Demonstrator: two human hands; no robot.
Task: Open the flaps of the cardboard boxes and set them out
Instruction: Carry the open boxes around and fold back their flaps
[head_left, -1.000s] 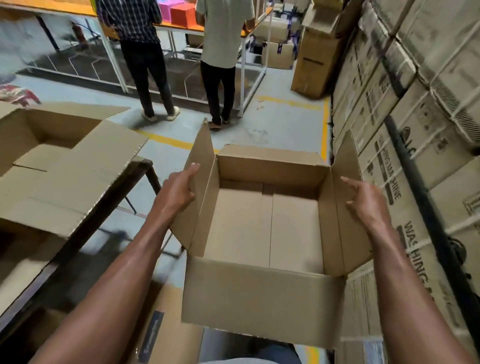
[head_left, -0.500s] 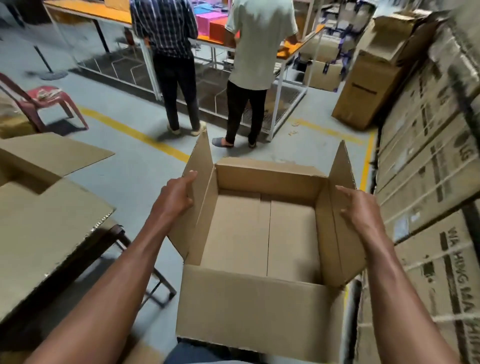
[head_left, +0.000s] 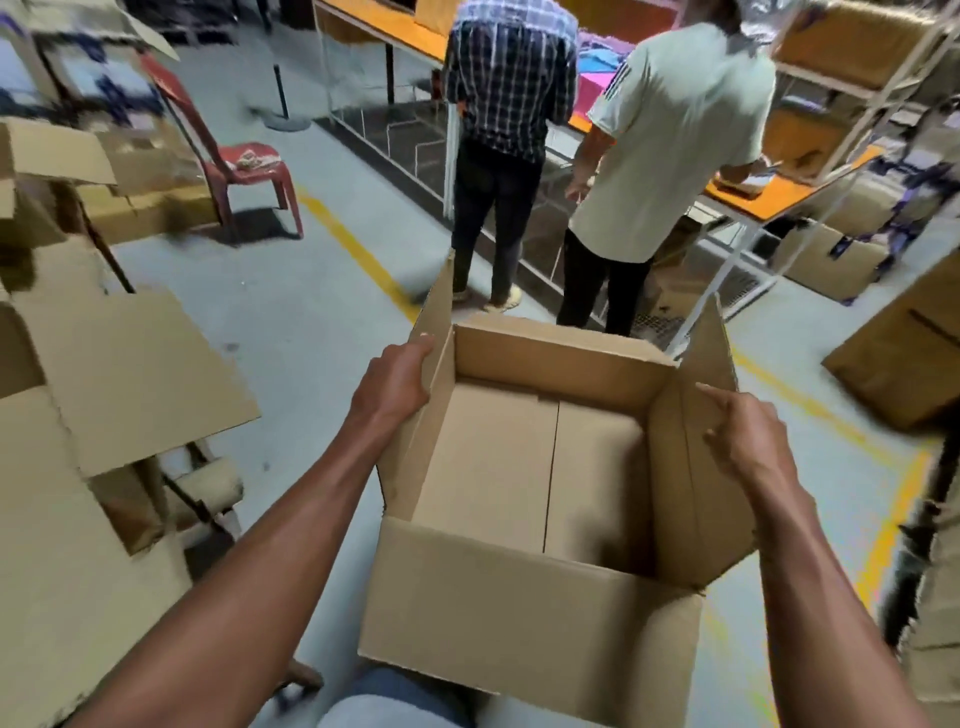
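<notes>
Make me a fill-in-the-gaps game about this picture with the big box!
1. Both hands hold a cardboard box that has ____ inside it.
2. The left hand grips the box's left ____.
3. The chair on the floor is ____ in colour.
4. ____ people stand at the orange table.

Missing words: nothing; flap; red; Two

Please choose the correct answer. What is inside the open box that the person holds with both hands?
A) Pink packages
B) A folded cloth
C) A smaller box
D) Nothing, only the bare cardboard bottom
D: the box shows only its bare bottom with a centre seam, while the left hand and the right hand each hold a side flap.
</notes>
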